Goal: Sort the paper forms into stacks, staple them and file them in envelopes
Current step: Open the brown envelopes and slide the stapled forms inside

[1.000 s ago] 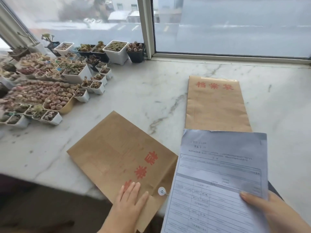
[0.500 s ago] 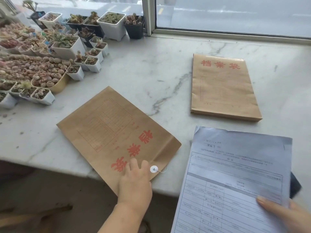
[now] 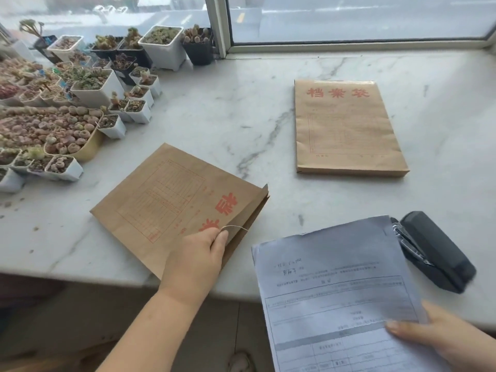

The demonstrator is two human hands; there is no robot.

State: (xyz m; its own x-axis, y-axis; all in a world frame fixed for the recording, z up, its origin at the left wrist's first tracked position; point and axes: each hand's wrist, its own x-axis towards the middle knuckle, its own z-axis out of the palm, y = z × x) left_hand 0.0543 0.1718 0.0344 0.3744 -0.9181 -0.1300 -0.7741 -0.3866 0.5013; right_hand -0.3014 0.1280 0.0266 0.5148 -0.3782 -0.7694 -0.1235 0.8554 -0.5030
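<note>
The left hand (image 3: 198, 253) is pinching the near envelope (image 3: 171, 202) at its open mouth on the table (image 3: 241, 116), presumably to admit the forms (image 3: 338, 285) the right hand (image 3: 442, 336) is gripping beside the stapler (image 3: 434, 251).

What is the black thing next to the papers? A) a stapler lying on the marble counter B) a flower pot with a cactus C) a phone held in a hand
A: the black stapler lies on the marble counter, just right of the paper forms that the right hand holds; no hand touches it.
</note>
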